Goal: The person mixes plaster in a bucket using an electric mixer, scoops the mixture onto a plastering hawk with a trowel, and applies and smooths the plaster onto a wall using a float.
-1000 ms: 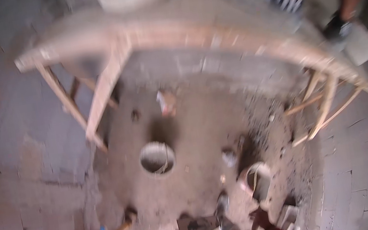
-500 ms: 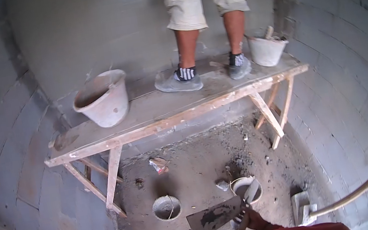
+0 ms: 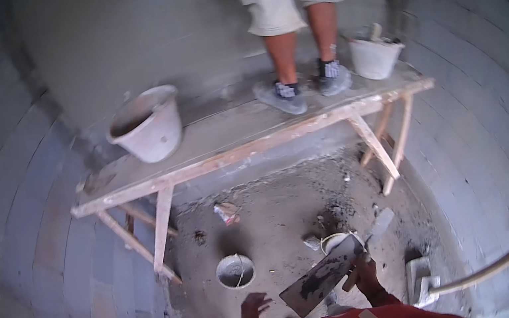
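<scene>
My right hand (image 3: 366, 273) is closed at the right end of a rectangular plastering float (image 3: 319, 281), its flat face smeared with dark mortar. A trowel (image 3: 381, 225) sticks out past the same hand, blade pointing up and right; its handle is mostly hidden. My left hand (image 3: 254, 308) is held apart from the float's left end, fingers loosely spread with nothing in them. Partly covered by the float is a bucket (image 3: 332, 240) with a wire handle. Another bucket (image 3: 236, 272), holding grey mortar, stands on the floor above my left hand.
A wooden scaffold bench (image 3: 245, 143) spans the far wall. On it stand a person (image 3: 284, 60) in light shorts, a large bucket (image 3: 152, 132) and a smaller bucket (image 3: 378, 59) with a tool inside. A long pole (image 3: 502, 269) reaches in from the right, beside blocks (image 3: 419, 279).
My left hand has let go of the float's edge and moved left. The float and trowel have shifted up and right. The person's left-side foot on the bench has stepped rightward.
</scene>
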A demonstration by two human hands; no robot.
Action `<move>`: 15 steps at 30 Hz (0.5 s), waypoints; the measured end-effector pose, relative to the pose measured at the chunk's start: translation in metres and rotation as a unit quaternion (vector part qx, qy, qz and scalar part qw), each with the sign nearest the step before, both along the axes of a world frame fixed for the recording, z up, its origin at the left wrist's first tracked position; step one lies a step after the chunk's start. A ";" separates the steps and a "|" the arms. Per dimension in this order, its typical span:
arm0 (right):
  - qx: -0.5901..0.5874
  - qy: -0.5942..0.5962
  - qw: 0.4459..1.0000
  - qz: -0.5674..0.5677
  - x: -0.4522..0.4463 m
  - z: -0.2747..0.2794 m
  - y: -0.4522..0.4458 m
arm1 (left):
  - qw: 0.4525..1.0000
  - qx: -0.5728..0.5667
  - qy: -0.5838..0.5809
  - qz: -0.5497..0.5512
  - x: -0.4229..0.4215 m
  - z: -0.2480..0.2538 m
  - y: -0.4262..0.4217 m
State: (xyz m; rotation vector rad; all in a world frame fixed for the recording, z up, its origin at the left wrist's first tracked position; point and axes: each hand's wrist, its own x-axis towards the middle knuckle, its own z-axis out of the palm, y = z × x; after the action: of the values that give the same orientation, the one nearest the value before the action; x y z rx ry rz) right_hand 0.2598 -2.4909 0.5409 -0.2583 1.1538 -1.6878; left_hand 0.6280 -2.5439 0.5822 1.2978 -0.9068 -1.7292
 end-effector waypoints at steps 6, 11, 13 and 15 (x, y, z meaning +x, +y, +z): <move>0.026 0.118 0.990 -0.073 0.005 -0.003 -0.011 | 0.792 -0.559 -0.144 0.198 0.013 0.286 -0.036; 0.095 0.194 0.967 -0.134 0.000 0.007 -0.008 | 0.441 -0.818 -0.148 0.338 0.033 0.424 0.006; 0.088 0.231 0.954 -0.172 -0.019 -0.020 -0.004 | 0.384 -0.838 -0.149 0.358 0.038 0.433 0.013; 0.087 0.258 0.941 -0.199 -0.035 -0.042 0.006 | 0.360 -0.837 -0.150 0.384 0.042 0.433 0.014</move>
State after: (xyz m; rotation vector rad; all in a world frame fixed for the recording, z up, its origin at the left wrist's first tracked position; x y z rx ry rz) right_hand 0.2244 -2.4846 0.4985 -0.3916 1.8360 -1.9099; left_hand 0.6704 -2.5296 1.0151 0.2114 -1.2112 0.6050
